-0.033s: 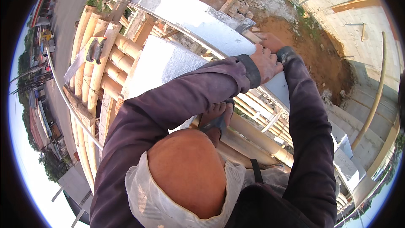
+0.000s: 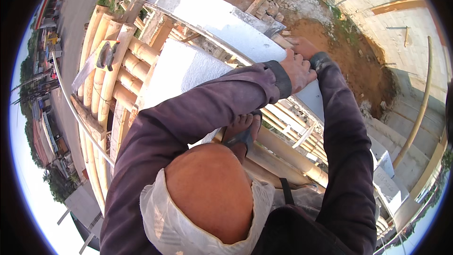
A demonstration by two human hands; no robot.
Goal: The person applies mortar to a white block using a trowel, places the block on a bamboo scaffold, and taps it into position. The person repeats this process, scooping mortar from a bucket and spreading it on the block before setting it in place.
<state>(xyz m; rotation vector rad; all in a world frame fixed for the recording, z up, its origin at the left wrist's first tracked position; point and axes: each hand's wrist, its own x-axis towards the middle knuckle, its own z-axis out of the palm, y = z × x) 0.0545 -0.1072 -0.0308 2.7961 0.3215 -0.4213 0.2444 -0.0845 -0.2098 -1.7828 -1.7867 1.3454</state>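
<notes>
My left hand [image 2: 300, 74] lies across the top of a white block wall [image 2: 226, 19], its fingers bent over the far edge. Just beyond it, my right hand [image 2: 304, 47] reaches along the far side with its fingers closed around a light wooden piece [image 2: 283, 42]. A grey, flat part [image 2: 274, 29] shows at that piece's far end; its kind cannot be made out. My left hand hides part of the right hand's fingers and the wall beneath.
A handsaw [image 2: 106, 55] with a yellow and black handle rests on bamboo poles [image 2: 96, 89] at left. A second white block surface [image 2: 181, 68] lies nearer. My sandalled foot [image 2: 243, 130] stands beside bamboo poles [image 2: 283, 153]. Beyond the wall, reddish soil [image 2: 349, 61] lies far below.
</notes>
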